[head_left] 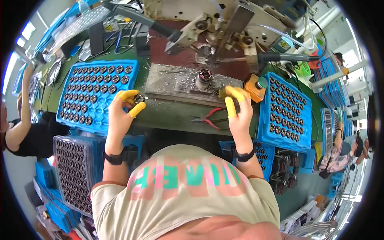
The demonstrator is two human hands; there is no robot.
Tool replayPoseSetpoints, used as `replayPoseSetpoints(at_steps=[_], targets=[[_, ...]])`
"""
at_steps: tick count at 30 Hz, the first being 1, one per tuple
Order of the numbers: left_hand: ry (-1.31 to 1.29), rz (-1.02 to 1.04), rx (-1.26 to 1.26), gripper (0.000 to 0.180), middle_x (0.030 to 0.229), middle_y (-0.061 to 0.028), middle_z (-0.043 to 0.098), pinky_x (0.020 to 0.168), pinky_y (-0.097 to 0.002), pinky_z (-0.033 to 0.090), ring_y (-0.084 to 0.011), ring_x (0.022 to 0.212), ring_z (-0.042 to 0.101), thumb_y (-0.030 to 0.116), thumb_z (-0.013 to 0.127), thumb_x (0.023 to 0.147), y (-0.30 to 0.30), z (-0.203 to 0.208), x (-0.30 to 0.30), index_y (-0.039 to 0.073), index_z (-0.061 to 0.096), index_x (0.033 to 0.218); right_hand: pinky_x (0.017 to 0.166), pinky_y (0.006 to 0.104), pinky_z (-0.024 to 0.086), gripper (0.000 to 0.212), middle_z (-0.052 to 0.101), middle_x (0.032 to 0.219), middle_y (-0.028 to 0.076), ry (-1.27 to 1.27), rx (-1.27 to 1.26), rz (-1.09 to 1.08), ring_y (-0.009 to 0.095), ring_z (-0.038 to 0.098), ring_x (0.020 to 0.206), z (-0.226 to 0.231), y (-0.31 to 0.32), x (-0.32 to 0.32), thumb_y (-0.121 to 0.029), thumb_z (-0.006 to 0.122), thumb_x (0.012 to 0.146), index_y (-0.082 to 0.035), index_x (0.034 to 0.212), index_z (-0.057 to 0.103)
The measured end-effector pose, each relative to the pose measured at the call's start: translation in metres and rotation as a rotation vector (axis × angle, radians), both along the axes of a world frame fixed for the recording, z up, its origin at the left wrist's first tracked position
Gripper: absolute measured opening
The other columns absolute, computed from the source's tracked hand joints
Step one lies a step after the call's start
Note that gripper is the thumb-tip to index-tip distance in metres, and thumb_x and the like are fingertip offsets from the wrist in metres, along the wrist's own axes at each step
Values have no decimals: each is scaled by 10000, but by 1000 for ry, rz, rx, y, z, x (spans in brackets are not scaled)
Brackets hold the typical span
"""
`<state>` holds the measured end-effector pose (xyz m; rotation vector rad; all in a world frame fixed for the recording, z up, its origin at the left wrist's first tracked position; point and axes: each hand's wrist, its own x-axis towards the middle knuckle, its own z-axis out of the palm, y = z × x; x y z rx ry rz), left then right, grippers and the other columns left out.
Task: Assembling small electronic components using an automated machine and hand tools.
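Now left hand (120, 114) fingers pinch small round part (139, 98); right hand (239, 118) fingers grip brass piece (222, 92); axes unclear

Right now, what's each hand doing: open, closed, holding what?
Left hand: closed, pinching a small round dark metal part.
Right hand: closed on a small brass-coloured part.

One camera on the person's head, looking down from close above, green table (172, 114) straight ahead, round bent edges
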<state>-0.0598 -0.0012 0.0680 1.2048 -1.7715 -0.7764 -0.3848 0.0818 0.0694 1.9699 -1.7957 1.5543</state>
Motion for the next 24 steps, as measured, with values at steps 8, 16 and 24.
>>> replayPoseSetpoints(at_steps=[8,16,24], targets=[[-13,-62,-52,385,966,-19,605,786,-251,455,-130,850,554,65,800,724,3,23,-22,33,667,1084,880,357,475,416,657,1026,111,-143,71,84,265,609,972,23,-52,32,-143,836,720,-18,1074,656],[94,-299,-277,398,970,-96,637,783,-318,497,-231,867,617,172,833,710,-19,49,-104,37,683,1054,916,306,462,395,637,1110,90,-415,-6,70,194,595,1026,12,-16,10,-131,799,792,-6,1126,631],[88,-364,-189,406,993,-120,641,814,-340,506,-255,894,638,218,831,731,-38,34,-140,13,673,1044,979,326,426,413,631,1130,93,-381,20,-75,208,575,1076,-12,24,-15,-131,797,796,11,1141,621]])
